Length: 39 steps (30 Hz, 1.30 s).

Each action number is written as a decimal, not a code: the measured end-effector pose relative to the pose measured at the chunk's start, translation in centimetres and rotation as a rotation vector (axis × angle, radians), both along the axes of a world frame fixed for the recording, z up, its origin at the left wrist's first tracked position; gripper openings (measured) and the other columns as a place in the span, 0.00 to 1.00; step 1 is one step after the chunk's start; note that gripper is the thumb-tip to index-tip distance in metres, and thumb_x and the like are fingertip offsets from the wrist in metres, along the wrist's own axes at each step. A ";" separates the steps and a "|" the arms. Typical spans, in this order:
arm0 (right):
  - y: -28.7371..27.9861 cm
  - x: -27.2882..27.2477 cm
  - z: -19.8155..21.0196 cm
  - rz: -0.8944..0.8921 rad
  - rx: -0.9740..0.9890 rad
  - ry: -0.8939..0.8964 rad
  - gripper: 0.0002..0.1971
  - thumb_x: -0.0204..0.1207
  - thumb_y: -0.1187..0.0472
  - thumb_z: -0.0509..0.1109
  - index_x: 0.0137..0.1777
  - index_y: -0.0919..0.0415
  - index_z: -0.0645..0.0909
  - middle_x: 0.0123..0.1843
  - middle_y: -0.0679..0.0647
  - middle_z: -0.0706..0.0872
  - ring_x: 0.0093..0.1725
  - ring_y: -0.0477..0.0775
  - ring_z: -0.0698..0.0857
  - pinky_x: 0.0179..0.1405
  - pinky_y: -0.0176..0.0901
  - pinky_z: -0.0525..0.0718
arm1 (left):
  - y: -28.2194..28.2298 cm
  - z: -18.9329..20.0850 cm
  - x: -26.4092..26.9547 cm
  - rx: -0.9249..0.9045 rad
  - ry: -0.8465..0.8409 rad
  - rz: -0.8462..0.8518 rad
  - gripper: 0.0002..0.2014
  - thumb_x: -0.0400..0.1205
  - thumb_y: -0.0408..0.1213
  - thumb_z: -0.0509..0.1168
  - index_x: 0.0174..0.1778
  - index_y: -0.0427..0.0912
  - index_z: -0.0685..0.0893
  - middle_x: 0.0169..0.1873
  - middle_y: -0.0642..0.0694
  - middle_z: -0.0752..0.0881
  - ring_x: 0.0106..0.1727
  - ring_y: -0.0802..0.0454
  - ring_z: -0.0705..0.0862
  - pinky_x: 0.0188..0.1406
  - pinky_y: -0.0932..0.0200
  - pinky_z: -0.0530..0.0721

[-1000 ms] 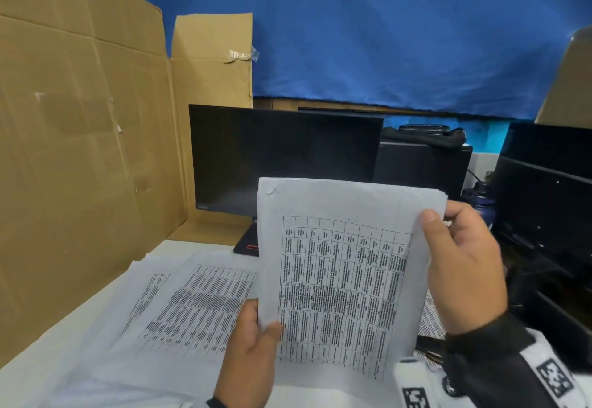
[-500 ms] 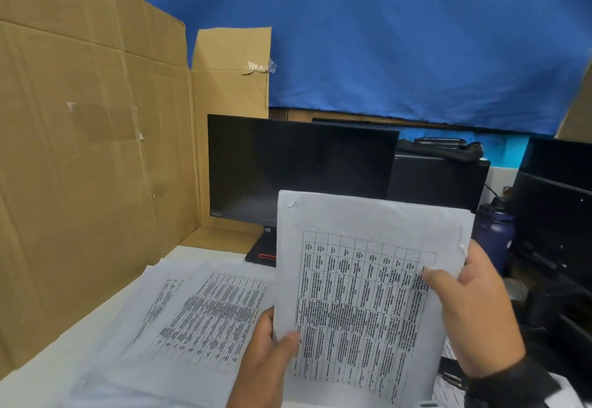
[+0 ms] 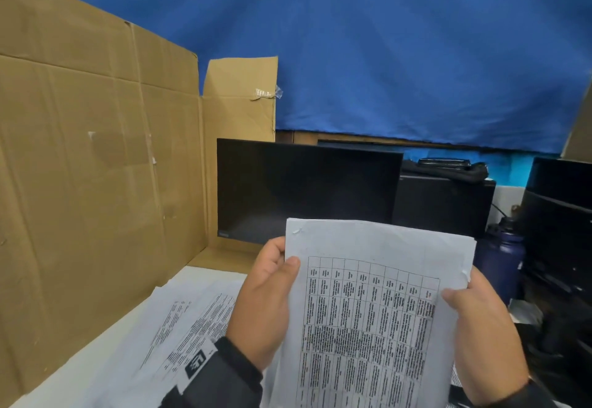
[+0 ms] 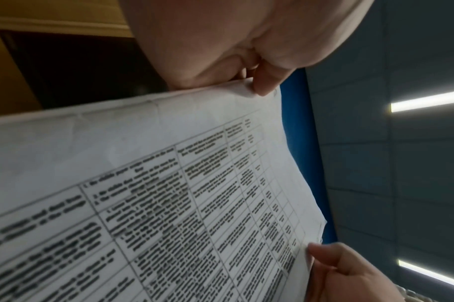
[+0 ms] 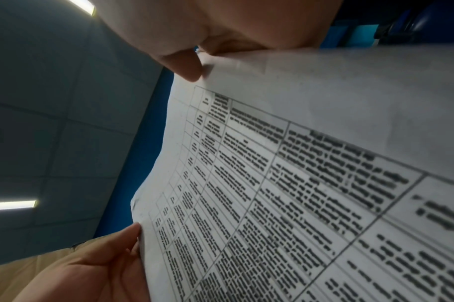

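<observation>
Printed sheaf held up in both hands over the worktop.
Before the cardboard wall (image 3: 96,183) and the dark monitor (image 3: 304,189), above the papers (image 3: 192,321) spread on the worktop (image 3: 77,369), the sheaf (image 3: 368,311) stood nearly upright in the air. The left hand (image 3: 266,305) pinched its left margin near the top and the right hand (image 3: 480,337) its right margin, each grip clamped on the paper with thumbs (image 3: 288,270) in front. Doing this well probably called for light, level pinches on the margins, so the pages lay flat, uncreased and squared.
</observation>
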State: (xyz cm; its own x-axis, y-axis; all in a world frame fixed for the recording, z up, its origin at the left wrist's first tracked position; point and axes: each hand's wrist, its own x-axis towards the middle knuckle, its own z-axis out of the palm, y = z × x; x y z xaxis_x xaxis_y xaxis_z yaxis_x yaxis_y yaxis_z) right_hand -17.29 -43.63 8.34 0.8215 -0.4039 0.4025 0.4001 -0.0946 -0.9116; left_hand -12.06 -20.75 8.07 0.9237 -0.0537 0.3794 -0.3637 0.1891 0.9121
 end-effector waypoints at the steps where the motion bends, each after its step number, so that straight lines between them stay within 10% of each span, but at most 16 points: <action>1: 0.0 0.0 0.1 -0.006 -0.013 -0.001 0.25 0.80 0.75 0.56 0.50 0.46 0.89 0.48 0.44 0.94 0.52 0.49 0.91 0.54 0.54 0.84 | -0.1 -0.2 -0.2 0.011 -0.011 0.011 0.16 0.93 0.34 0.56 0.57 0.57 0.88 0.56 0.45 0.95 0.59 0.42 0.93 0.66 0.33 0.86; 14: 0.4 -0.3 -0.6 -0.022 -0.049 -0.061 0.20 0.81 0.76 0.60 0.52 0.52 0.88 0.52 0.48 0.94 0.55 0.47 0.91 0.52 0.38 0.88 | -0.4 -1.4 -1.9 0.033 0.078 0.028 0.15 0.90 0.30 0.60 0.61 0.52 0.89 0.56 0.51 0.95 0.61 0.48 0.93 0.71 0.34 0.84; 18: 0.5 -0.3 -0.7 -0.043 -0.052 -0.058 0.20 0.80 0.75 0.62 0.52 0.50 0.88 0.52 0.50 0.94 0.55 0.50 0.91 0.56 0.54 0.86 | -0.6 -1.8 -2.0 0.070 0.064 0.059 0.13 0.92 0.35 0.61 0.62 0.53 0.90 0.57 0.54 0.95 0.62 0.51 0.92 0.73 0.35 0.83; 39: -0.1 -0.9 0.2 -0.037 -0.107 -0.068 0.10 0.81 0.70 0.69 0.55 0.55 0.85 0.51 0.48 0.94 0.51 0.48 0.92 0.49 0.45 0.85 | 0.8 -2.3 -1.6 0.022 0.107 0.042 0.10 0.79 0.45 0.72 0.51 0.50 0.96 0.52 0.46 0.96 0.57 0.45 0.94 0.69 0.34 0.86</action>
